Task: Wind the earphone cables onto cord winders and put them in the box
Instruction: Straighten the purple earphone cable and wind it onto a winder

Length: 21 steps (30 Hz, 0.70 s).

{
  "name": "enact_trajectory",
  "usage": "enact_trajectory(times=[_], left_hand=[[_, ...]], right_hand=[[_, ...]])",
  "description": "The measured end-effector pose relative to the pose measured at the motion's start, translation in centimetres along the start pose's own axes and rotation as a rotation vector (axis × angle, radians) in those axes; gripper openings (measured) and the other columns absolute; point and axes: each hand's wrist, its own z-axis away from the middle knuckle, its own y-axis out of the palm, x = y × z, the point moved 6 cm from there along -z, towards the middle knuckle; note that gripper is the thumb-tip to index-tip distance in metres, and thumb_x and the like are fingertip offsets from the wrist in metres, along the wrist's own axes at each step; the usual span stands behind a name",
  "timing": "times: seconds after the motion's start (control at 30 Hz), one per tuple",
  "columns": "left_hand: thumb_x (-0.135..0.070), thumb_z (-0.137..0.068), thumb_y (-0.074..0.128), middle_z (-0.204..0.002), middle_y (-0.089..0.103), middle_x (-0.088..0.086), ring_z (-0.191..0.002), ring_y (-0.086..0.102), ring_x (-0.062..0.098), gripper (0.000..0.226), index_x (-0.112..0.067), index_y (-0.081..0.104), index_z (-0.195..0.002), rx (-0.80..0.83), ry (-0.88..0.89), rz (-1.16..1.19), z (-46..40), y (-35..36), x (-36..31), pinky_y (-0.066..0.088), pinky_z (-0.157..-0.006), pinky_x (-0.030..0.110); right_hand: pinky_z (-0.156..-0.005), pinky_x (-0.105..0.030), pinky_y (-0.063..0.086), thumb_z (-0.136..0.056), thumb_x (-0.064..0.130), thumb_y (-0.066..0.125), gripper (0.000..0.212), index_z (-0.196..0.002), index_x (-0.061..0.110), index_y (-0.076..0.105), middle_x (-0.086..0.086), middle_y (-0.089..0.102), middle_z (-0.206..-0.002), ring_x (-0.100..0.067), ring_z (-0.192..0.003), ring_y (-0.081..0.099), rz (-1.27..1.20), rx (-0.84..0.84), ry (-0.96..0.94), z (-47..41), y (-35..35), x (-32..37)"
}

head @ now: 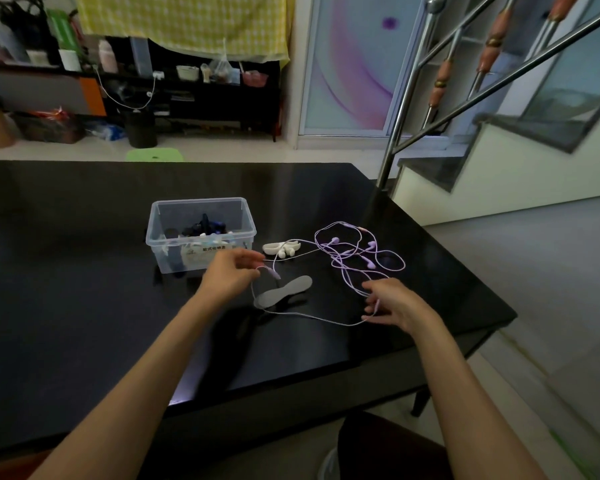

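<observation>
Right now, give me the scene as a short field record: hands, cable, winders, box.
left hand: pinches the plug end of the purple cable
right hand: fingers curled on the cable further along
cable: loose, tangled on the table, not yet wound
grey winder: flat on the table between the hands, empty
white winder: right of the box, white earbuds beside it
box: clear, open, holds dark and white items

Black table point(84, 271) (green stool point(155, 155) behind)
</observation>
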Motion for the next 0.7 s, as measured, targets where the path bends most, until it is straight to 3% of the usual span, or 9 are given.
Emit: enact_trajectory(times=[0.1,0.17,0.23,0.33,0.43,0.53,0.63,0.7], left_hand=[[0.004,-0.081,0.065,-0.086,0.066,-0.001,-0.095,0.063,0.017,0.027,-0.017,0.063,-0.097,0.001,0.009,-0.025,-0.1,-0.1,0.2,0.049,-0.095,0.039],[-0.002,-0.082,0.066,-0.085,0.065,-0.006,-0.097,0.064,0.016,0.024,-0.018,0.064,-0.100,-0.007,0.000,-0.122,-0.2,-0.2,0.5,0.049,-0.095,0.039],[-0.012,-0.083,0.068,-0.089,0.066,-0.006,-0.099,0.063,0.015,0.023,-0.019,0.066,-0.105,-0.011,-0.026,-0.246,-0.1,-0.5,0.9,0.049,-0.094,0.038],[-0.028,-0.080,0.071,-0.099,0.068,-0.004,-0.101,0.062,0.017,0.019,-0.028,0.068,-0.099,0.062,-0.108,-0.465,0.2,-0.7,1.6,0.049,-0.093,0.036],[-0.028,-0.081,0.068,-0.110,0.068,-0.005,-0.104,0.061,0.018,0.016,-0.033,0.070,-0.096,0.123,-0.169,-0.687,0.8,-0.9,1.6,0.049,-0.092,0.036],[-0.026,-0.083,0.065,-0.115,0.067,-0.004,-0.109,0.060,0.021,0.025,-0.033,0.068,-0.106,0.038,-0.114,-0.745,1.1,-1.1,0.0,0.047,-0.088,0.033],[-0.022,-0.085,0.061,-0.114,0.067,-0.005,-0.107,0.061,0.019,0.028,-0.031,0.067,-0.111,-0.097,0.030,-0.694,1.2,-0.8,-2.8,0.047,-0.081,0.033],[-0.020,-0.087,0.059,-0.111,0.068,-0.003,-0.102,0.062,0.018,0.026,-0.029,0.067,-0.110,-0.095,0.123,-0.652,0.4,0.0,-4.4,0.051,-0.080,0.034]], right_hand=[[-0.084,-0.033,0.051,-0.097,-0.002,0.038,0.035,-0.130,0.000,0.044,-0.021,0.054,-0.117,-0.018,-0.080,0.052,0.099,0.043,-0.100,-0.1,0.3,0.3],[-0.092,-0.034,0.048,-0.095,-0.006,0.039,0.036,-0.129,-0.002,0.048,-0.025,0.054,-0.126,-0.026,-0.096,0.058,0.223,0.052,-0.212,-0.1,0.2,0.9],[-0.082,-0.031,0.053,-0.093,-0.008,0.045,0.033,-0.124,-0.003,0.054,-0.025,0.059,-0.120,-0.033,-0.107,0.062,0.312,0.087,-0.273,-0.1,0.4,1.0],[-0.062,-0.016,0.052,-0.085,0.003,0.066,0.031,-0.115,0.005,0.062,-0.016,0.069,-0.106,-0.025,-0.100,0.067,0.430,0.136,-0.310,-0.1,0.5,0.8],[-0.072,-0.022,0.051,-0.074,0.024,0.079,0.031,-0.103,0.019,0.069,-0.001,0.072,-0.097,-0.015,-0.095,0.066,0.582,0.133,-0.344,-0.3,0.6,0.9],[-0.075,-0.026,0.049,-0.077,0.031,0.075,0.023,-0.097,0.021,0.070,0.004,0.068,-0.092,-0.011,-0.086,0.063,0.603,0.096,-0.365,-0.6,0.1,1.1],[-0.068,-0.024,0.051,-0.087,0.023,0.065,0.008,-0.094,0.021,0.070,0.005,0.068,-0.080,-0.009,-0.072,0.065,0.470,-0.035,-0.393,-1.4,-1.4,1.7],[-0.063,-0.022,0.052,-0.088,0.019,0.063,0.008,-0.093,0.019,0.070,0.003,0.068,-0.075,-0.008,-0.067,0.065,0.349,-0.123,-0.406,-2.3,-2.4,2.3]])
